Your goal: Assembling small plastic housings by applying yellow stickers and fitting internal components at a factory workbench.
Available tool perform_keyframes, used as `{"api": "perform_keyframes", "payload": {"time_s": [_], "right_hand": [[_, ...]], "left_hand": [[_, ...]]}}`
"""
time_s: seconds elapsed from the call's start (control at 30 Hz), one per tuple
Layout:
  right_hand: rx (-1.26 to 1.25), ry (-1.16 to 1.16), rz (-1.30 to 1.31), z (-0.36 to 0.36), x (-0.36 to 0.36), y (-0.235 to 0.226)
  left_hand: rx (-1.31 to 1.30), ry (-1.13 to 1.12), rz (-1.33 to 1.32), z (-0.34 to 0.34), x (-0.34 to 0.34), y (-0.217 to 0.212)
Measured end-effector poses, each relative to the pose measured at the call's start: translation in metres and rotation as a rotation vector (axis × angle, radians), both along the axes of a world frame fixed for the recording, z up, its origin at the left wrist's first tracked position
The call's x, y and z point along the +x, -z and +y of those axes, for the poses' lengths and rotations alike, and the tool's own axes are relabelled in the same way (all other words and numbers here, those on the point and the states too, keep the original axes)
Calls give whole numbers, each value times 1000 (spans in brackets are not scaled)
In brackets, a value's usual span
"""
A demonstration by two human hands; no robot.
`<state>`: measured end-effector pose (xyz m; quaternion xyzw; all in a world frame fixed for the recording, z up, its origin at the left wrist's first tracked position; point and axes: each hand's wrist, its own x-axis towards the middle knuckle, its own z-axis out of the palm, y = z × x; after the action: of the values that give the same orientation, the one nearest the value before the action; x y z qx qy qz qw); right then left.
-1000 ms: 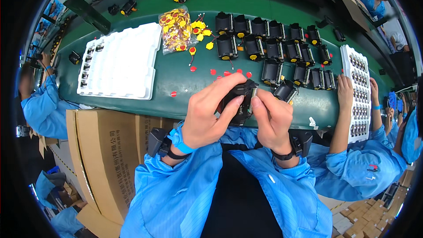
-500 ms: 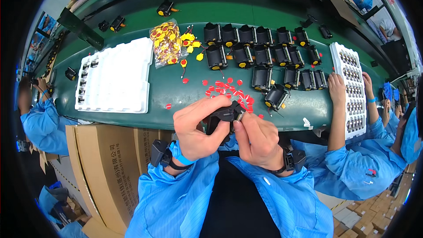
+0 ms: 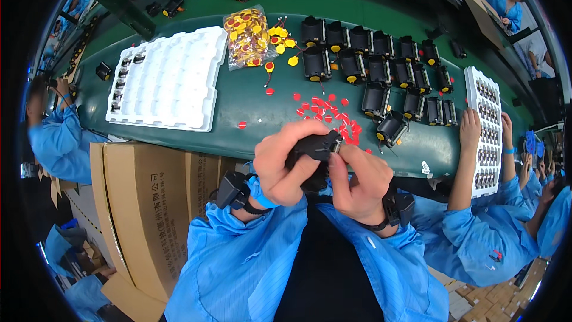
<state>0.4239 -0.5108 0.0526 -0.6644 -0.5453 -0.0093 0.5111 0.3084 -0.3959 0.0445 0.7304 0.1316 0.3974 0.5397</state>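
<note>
One black housing (image 3: 313,145) is clamped by the left hand (image 3: 280,164), its silvery edge pinched by the right hand (image 3: 362,174), at the counter (image 3: 256,100)'s near edge; tipped and drawn nearer since a second ago, red discs (image 3: 327,105) uncovered; handling seems unfinished.

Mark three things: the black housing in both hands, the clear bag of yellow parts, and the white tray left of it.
Black housing (image 3: 318,145), head view: its exposed upper surface.
Clear bag (image 3: 246,39), head view: middle of its filled side.
White tray (image 3: 168,81), head view: bare area mid-tray.
</note>
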Motion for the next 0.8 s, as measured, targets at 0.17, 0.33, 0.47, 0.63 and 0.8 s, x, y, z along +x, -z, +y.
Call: {"api": "perform_keyframes", "payload": {"time_s": [0.17, 0.33, 0.47, 0.63, 0.8], "right_hand": [[-44, -155, 105, 7, 11, -14], [-88, -92, -137, 62, 54, -36], [-238, 267, -321, 181, 185, -22], [-553, 381, -246, 276, 317, 71], [-620, 373, -107, 278, 325, 90]], "left_hand": [[-13, -59, -11, 0, 4, 4], [265, -156, 138, 31, 8, -31], [534, -400, 133, 83, -25, -66], [627, -390, 474, 194, -44, -87], [954, -748, 883, 398, 17, -46]]}}
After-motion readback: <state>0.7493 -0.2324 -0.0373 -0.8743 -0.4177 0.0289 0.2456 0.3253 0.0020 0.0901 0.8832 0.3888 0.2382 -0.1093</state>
